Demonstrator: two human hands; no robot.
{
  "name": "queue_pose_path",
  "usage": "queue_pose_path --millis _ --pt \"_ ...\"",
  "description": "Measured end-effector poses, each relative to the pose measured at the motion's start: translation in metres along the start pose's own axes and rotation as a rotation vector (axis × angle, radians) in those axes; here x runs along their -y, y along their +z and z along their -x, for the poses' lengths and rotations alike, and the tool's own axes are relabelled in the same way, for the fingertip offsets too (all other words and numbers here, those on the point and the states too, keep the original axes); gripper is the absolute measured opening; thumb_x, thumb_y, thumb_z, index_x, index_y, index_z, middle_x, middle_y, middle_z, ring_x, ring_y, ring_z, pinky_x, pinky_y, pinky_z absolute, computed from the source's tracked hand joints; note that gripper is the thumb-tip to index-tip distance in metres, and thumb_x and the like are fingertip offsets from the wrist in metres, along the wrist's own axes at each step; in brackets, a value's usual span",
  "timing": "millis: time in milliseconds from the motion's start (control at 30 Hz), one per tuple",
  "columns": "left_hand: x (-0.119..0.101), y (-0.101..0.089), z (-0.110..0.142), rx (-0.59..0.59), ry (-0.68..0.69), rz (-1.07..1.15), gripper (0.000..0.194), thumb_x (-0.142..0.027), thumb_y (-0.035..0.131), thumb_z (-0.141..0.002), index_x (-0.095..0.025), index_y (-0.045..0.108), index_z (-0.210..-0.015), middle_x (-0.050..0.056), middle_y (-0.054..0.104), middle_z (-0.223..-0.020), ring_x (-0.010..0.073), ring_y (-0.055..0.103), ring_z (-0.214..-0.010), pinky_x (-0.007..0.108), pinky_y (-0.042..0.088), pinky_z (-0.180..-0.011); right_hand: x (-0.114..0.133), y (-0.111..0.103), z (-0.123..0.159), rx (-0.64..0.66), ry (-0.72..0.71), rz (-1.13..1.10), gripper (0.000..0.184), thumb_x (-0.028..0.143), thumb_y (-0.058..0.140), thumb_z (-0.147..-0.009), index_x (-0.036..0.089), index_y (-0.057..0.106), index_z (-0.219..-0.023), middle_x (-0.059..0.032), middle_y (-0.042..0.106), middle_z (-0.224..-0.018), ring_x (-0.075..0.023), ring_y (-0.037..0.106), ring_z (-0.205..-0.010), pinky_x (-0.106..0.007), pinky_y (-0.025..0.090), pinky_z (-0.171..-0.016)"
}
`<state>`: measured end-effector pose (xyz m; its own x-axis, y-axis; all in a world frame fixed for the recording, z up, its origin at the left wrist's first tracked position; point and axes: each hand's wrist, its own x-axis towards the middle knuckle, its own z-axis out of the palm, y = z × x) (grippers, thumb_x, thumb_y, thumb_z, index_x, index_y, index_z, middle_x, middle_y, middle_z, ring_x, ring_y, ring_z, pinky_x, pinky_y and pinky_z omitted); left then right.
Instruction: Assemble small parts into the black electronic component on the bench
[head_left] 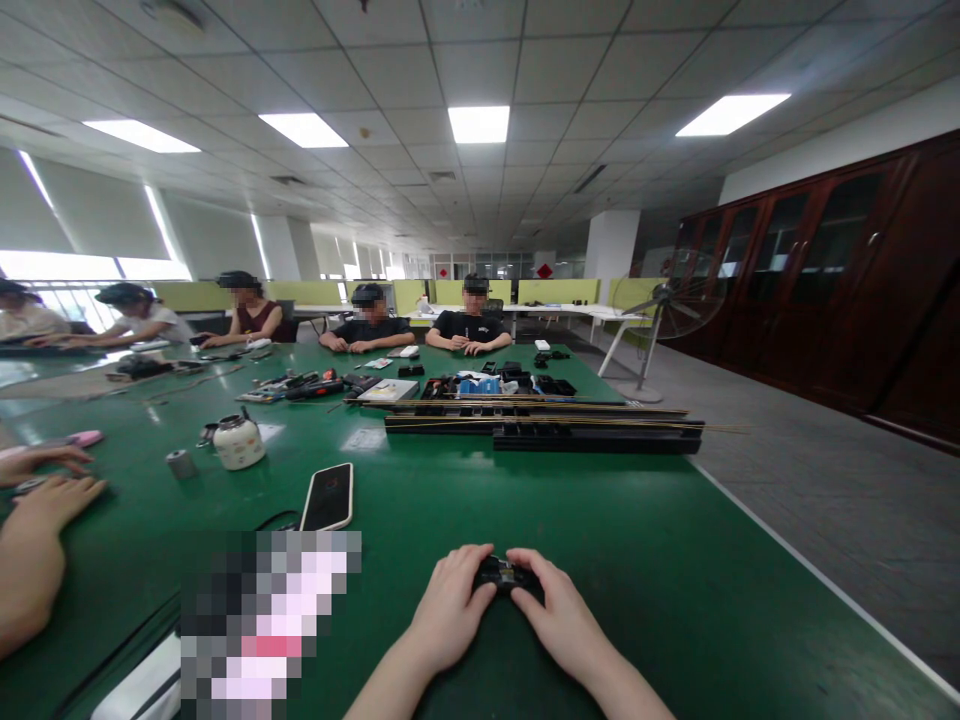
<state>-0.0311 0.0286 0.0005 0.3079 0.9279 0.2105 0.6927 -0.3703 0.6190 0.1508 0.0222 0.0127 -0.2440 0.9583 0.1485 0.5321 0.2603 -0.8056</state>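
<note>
A small black rounded device [507, 574], perhaps a computer mouse, lies low over the green table at the front middle. Some paler detail shows on its upper face, too small to make out. My left hand [457, 600] is curled round its left end, thumb at the near side and fingers at the far side. From the right, my right hand [555, 605] grips the other end the same way. Both palms hide much of the device, and I cannot tell whether it touches the tabletop.
A phone [328, 497] and a white jar [238, 442] stand left, with a grey cylinder [180, 464]. Black rails [596, 436] and thin rods lie ahead, with tools [300, 384] beyond. Another person's hands [56, 500] rest at left. Several people sit round the green table [637, 560].
</note>
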Motion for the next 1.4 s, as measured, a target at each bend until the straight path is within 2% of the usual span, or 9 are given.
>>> queue_pose_path --millis 567,867,1067,1200,1400 --pt "0.0013 0.0016 -0.0014 0.001 -0.001 -0.034 0.037 -0.02 0.046 -0.082 -0.02 0.05 -0.119 0.006 0.055 -0.12 0.0211 0.047 -0.111 0.036 0.035 -0.097 -0.0035 0.0015 -0.0012 -0.009 -0.008 0.011 0.038 0.018 0.048 -0.074 0.022 0.056 -0.112 -0.0047 0.061 -0.116 -0.02 0.053 -0.11 -0.035 0.037 -0.098" --pt "-0.0003 0.0001 -0.0004 -0.002 -0.005 -0.018 0.045 -0.02 0.051 -0.077 -0.02 0.047 -0.122 0.008 0.053 -0.123 0.0226 0.046 -0.114 0.037 0.033 -0.099 -0.0026 0.003 -0.0006 -0.042 -0.001 0.014 0.042 0.018 0.051 -0.072 0.022 0.055 -0.114 -0.0058 0.059 -0.119 -0.0205 0.052 -0.112 -0.036 0.037 -0.1" --pt "-0.0008 -0.0002 -0.0006 -0.018 -0.008 -0.01 0.042 -0.022 0.053 -0.075 -0.02 0.051 -0.116 0.008 0.054 -0.12 0.0235 0.047 -0.111 0.037 0.036 -0.096 0.0019 0.0023 -0.0008 -0.02 -0.008 0.048 0.029 0.021 0.056 -0.07 0.022 0.063 -0.098 -0.0069 0.06 -0.118 -0.0229 0.051 -0.114 -0.039 0.035 -0.101" --pt "0.0001 0.0003 -0.0005 -0.018 -0.019 -0.008 0.047 -0.023 0.055 -0.075 -0.018 0.048 -0.121 0.009 0.053 -0.121 0.0232 0.047 -0.111 0.036 0.036 -0.097 0.0028 0.002 -0.0011 -0.012 0.009 0.068 0.026 0.021 0.054 -0.071 0.022 0.063 -0.096 -0.0073 0.059 -0.119 -0.0223 0.051 -0.114 -0.038 0.035 -0.1" --pt "0.0005 0.0006 -0.0006 -0.008 0.001 -0.024 0.042 -0.023 0.055 -0.076 -0.021 0.051 -0.118 0.007 0.055 -0.12 0.0231 0.047 -0.111 0.037 0.036 -0.096 0.0028 0.0018 -0.0007 -0.023 -0.003 0.078 0.022 0.02 0.052 -0.072 0.023 0.063 -0.092 -0.0063 0.061 -0.115 -0.0216 0.053 -0.112 -0.037 0.036 -0.099"
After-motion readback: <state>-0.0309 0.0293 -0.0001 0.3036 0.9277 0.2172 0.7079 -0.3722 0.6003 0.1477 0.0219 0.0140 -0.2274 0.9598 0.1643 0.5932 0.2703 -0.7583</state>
